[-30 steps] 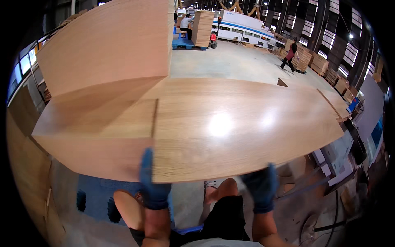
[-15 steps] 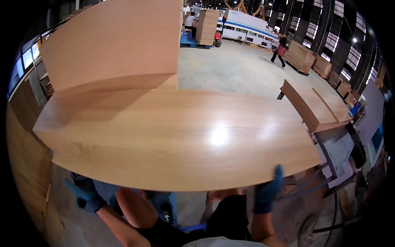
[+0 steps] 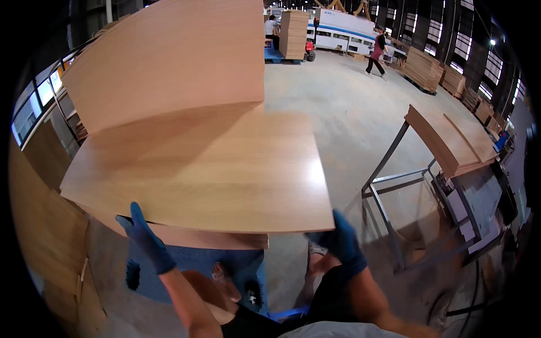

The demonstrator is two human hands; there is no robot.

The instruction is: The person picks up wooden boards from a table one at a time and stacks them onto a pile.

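A wide wood-grain panel (image 3: 214, 186) lies in front of me over a stack of similar boards (image 3: 225, 236), its right end reaching past the stack. My left hand (image 3: 147, 239), in a blue glove, is at the panel's near edge, thumb over the top; its other fingers are partly hidden. The near right corner is in the grip of my gloved right hand (image 3: 342, 243), with the fingers below the edge.
A tall stack of boards (image 3: 169, 62) rises behind the panel. To the right, a metal frame stand (image 3: 383, 214) adjoins boards (image 3: 451, 143). A blue pallet (image 3: 174, 270) lies by my feet. Far off, a person (image 3: 377, 52) walks near stacked boards (image 3: 422, 70).
The panel's right end has moved left, exposing the metal stand. My right hand has moved left with that corner. My left hand has come up onto the near edge.
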